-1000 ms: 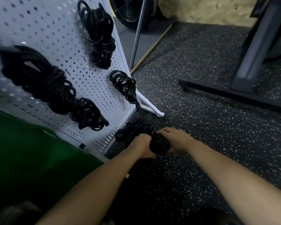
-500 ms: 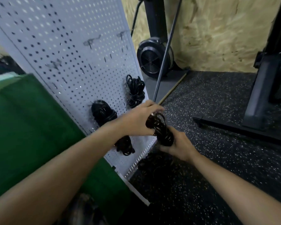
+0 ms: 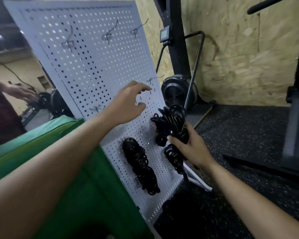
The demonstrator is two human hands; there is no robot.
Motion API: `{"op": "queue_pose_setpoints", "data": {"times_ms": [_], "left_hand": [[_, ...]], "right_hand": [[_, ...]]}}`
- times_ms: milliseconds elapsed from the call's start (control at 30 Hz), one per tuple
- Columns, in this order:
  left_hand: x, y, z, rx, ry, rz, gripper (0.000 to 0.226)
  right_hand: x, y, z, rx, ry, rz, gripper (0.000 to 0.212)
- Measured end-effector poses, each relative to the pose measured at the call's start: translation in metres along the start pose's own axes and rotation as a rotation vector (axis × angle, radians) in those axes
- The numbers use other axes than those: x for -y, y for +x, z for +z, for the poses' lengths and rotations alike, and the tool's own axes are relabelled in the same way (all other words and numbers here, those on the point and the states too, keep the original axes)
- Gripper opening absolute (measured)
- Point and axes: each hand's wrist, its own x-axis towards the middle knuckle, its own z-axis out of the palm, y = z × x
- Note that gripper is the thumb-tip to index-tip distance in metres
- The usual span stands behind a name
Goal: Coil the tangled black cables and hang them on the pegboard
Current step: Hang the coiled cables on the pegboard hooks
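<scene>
Right hand (image 3: 188,145) grips coiled cable (image 3: 171,123) clear of pegboard (image 3: 93,66); left hand (image 3: 128,104), spread and empty, nears bare hook (image 3: 154,79) at its one o'clock, likely to guide hanging.

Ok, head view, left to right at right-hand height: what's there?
Green pad → hung coil → right hand, gripping the held coil → black post.

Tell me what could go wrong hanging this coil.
The right hand grips the cable coil only at its lower end, so the loose upper loops may spring apart. The bare hook near the left hand is thin; loops could miss it or slide off. Pushing on the pegboard might shake the hung coil loose.
</scene>
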Motion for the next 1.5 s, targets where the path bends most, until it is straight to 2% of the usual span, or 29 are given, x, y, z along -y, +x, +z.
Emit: {"op": "queue_pose_setpoints", "data": {"times_ms": [133,267,333,500,633,733,867,1000,1100,1200,1233,1367,1433,1500], "left_hand": [[0.011,0.006,-0.009,-0.047,0.057,-0.071,0.056],[0.015,0.013,-0.014,-0.097,0.06,-0.147,0.062],[0.019,0.018,-0.017,-0.035,0.094,-0.206,0.068],[0.036,0.031,-0.025,0.273,0.209,-0.333,0.073],[0.043,0.037,-0.026,0.287,0.228,-0.334,0.072],[0.044,0.037,-0.028,0.265,0.229,-0.329,0.068],[0.043,0.035,-0.034,0.256,0.082,-0.317,0.056],[0.052,0.03,-0.04,0.247,-0.149,-0.404,0.053],[0.056,0.028,-0.042,0.217,-0.318,-0.443,0.072],[0.063,0.031,-0.043,0.156,-0.462,-0.528,0.1],[0.066,0.032,-0.043,0.144,-0.463,-0.527,0.1],[0.067,0.031,-0.041,0.129,-0.382,-0.499,0.064],[0.068,0.03,-0.039,0.105,-0.4,-0.501,0.058],[0.068,0.029,-0.038,0.085,-0.407,-0.512,0.065]], "right_hand": [[0.013,0.021,0.014,0.001,0.031,-0.007,0.051],[0.024,0.036,0.026,-0.059,0.068,-0.033,0.042],[0.031,0.042,0.034,-0.1,0.077,-0.058,0.04],[0.046,0.064,0.052,-0.133,0.071,-0.134,0.047],[0.057,0.082,0.065,-0.124,0.084,-0.188,0.063],[0.062,0.092,0.076,-0.104,0.094,-0.207,0.065],[0.061,0.103,0.092,-0.107,0.072,-0.214,0.066],[0.059,0.109,0.101,-0.136,0.045,-0.209,0.059],[0.056,0.115,0.106,-0.192,-0.021,-0.245,0.059],[0.055,0.122,0.108,-0.251,-0.136,-0.288,0.066],[0.058,0.123,0.109,-0.253,-0.154,-0.307,0.068],[0.067,0.121,0.115,-0.238,-0.194,-0.385,0.073],[0.067,0.117,0.121,-0.268,-0.228,-0.382,0.075],[0.063,0.114,0.126,-0.285,-0.214,-0.334,0.074]]}}
